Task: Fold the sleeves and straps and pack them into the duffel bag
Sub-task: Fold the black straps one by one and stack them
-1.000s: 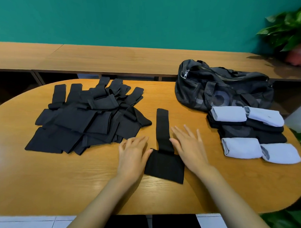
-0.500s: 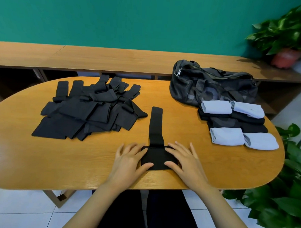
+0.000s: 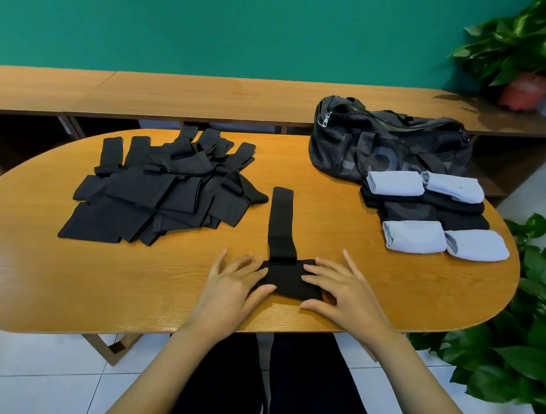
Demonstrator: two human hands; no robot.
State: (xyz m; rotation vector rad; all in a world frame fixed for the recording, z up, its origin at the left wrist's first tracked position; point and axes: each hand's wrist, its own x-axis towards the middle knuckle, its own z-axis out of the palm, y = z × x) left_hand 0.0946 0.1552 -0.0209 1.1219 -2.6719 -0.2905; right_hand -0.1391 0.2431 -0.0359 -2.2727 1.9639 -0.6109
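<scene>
Lying flat, black T-shaped strap [image 3: 283, 238]

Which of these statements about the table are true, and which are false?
1. Both hands, left hand and right hand, rest on one black strap piece. True.
2. The duffel bag sits on the floor. False: it is on the table.
3. Four light blue rolls lie near the bag. True.
4. The unfolded black pile is right of the hands. False: it lies to their left.
</scene>
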